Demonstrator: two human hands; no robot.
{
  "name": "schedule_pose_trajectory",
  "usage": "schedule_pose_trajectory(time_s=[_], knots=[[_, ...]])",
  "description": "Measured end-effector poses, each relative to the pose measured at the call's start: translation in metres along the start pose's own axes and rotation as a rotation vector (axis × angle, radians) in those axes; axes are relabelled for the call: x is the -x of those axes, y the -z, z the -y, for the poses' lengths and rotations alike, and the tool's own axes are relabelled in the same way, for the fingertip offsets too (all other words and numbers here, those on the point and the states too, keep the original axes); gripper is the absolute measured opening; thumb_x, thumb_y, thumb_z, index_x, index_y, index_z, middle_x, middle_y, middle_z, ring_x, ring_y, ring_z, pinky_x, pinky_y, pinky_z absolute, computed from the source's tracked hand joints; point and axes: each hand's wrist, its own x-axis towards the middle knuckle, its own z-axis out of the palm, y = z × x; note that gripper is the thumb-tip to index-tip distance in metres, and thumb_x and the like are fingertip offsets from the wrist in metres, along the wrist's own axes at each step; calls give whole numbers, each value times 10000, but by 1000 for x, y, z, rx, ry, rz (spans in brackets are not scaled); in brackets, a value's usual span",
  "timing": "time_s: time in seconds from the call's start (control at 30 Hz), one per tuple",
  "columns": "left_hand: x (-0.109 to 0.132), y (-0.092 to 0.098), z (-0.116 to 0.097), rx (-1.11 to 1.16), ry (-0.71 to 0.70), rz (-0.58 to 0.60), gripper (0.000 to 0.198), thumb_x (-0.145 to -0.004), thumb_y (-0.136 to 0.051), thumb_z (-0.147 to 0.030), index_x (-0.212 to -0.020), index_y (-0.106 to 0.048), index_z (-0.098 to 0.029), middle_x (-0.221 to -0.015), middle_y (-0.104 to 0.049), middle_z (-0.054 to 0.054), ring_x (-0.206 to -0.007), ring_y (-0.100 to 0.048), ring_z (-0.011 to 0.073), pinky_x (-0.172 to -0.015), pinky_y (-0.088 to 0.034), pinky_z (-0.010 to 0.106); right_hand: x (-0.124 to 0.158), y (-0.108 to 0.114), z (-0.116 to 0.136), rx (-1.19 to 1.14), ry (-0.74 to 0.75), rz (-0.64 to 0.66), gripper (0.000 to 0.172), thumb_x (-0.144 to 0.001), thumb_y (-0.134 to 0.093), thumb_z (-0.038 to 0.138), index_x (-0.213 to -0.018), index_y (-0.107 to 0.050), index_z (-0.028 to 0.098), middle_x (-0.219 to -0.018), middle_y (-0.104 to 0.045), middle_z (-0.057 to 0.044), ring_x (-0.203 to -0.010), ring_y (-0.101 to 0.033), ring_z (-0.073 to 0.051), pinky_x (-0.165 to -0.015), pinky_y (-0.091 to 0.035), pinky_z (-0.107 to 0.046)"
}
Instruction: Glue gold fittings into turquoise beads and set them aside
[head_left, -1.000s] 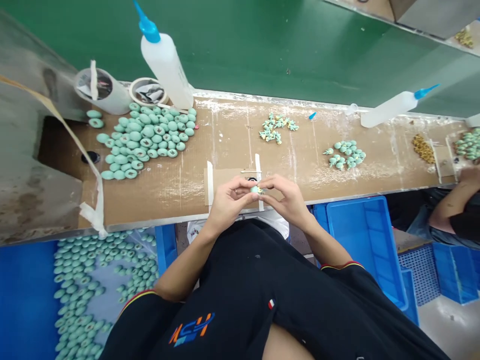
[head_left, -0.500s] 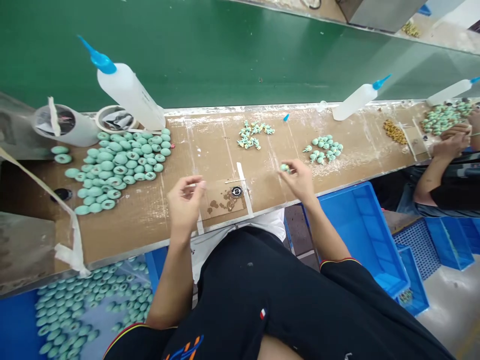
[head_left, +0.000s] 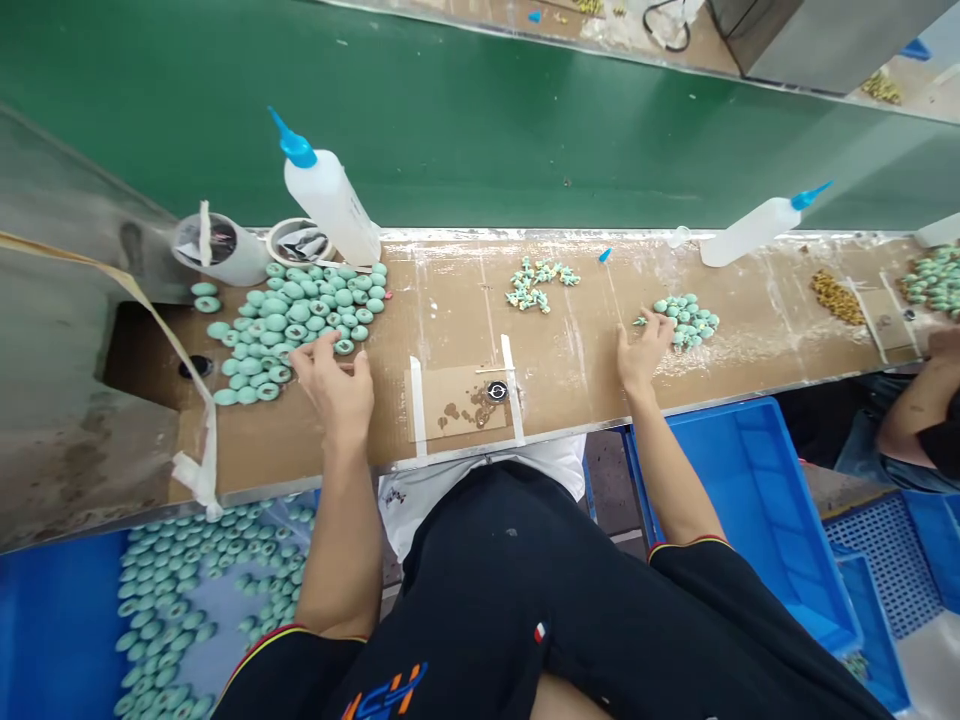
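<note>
My left hand is at the lower right edge of a pile of pale green egg-shaped pieces, several with a hole showing. Its fingers are curved and apart, the fingertips at the nearest pieces. On the right, my right hand reaches to a smaller cluster of green pieces with small attached parts. Thumb and fingers are spread there, and a small green piece shows just beyond them. Between my hands lies a taped-down card with wet brown spots and a small round black disc.
Small green-and-yellow parts lie mid-bench near a blue cap. White bottles with blue nozzles stand at left and lean at right. Blue bins sit below the bench. A co-worker's arm is at far right.
My left hand has moved left to the egg-shaped pieces. My right hand has moved right to the small cluster, and the green piece in its fingers no longer shows there. The view has shifted.
</note>
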Motion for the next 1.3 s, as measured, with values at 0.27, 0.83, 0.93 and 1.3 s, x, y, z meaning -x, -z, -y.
schedule_pose_trajectory(time_s=[0.27, 0.83, 0.93, 1.3], knots=[[-4, -7, 5, -143, -3, 50, 233, -790, -660, -156, -1018, -676, -201, -1061, -640, 133, -1155, -642, 376, -1153, -434, 576, -3, -53, 82, -168, 164, 418, 237, -945, -660, 328, -1135, -674, 187, -1156, -636, -140, -964, -646, -273, -979, -521, -451], [28, 0, -7, 463, 146, 145, 400, -650, -800, -367, -1007, -783, -186, -910, -751, 45, -764, -684, 153, -752, -588, 285, -7, -43, 68, -281, 367, 568, 332, -1006, -447, 231, -1092, -768, 231, -1097, -710, -109, -1034, -665, -263, -982, -534, -413], [34, -3, -12, 469, 157, 176, 427, -686, -792, -394, -1053, -798, -176, -943, -783, 69, -835, -719, 195, -807, -617, 337, -1, -47, 71, -277, 296, 478, 306, -1021, -488, 301, -1198, -720, 211, -1091, -728, -124, -952, -668, -258, -931, -549, -410], [47, -9, -11, 523, 220, 301, 398, -651, -820, -396, -974, -806, -164, -913, -807, 82, -783, -737, 201, -781, -632, 345, -1, -45, 77, -187, 195, 500, 357, -1041, -555, 450, -904, -772, 201, -885, -697, -87, -811, -625, -245, -833, -526, -401]])
